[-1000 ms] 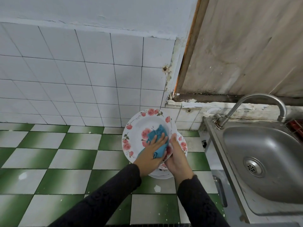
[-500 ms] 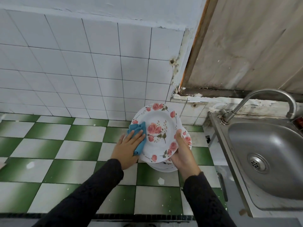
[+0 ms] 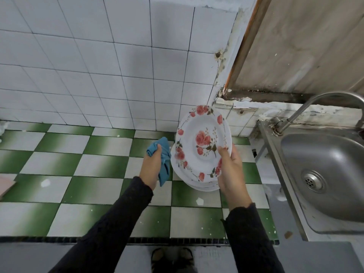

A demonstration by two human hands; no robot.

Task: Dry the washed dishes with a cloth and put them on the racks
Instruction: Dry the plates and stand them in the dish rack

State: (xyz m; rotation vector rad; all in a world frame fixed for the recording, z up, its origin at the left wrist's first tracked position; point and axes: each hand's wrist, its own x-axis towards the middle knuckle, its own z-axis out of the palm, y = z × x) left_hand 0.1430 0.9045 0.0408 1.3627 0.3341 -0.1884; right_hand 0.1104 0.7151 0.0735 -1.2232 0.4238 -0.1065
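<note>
Standing tilted above a stack of white plates (image 3: pixel 197 185) on the green-and-white tiled counter (image 3: pixel 102 186), the round white rose-printed plate (image 3: pixel 203 142) is gripped at its 4 o'clock rim by the right hand (image 3: pixel 230 172); at its 9 o'clock, just beside, the left hand (image 3: pixel 150 166) clutches a bunched blue cloth (image 3: pixel 164 154)

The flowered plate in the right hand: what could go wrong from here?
1. The flowered plate stands tilted, held only by the right hand at its lower rim; if it is wet, that one-sided grip may slip.
2. A slip would drop it onto the stack of plates below and may chip them.
3. The left hand grips the blue cloth beside the plate, giving no support.
</note>
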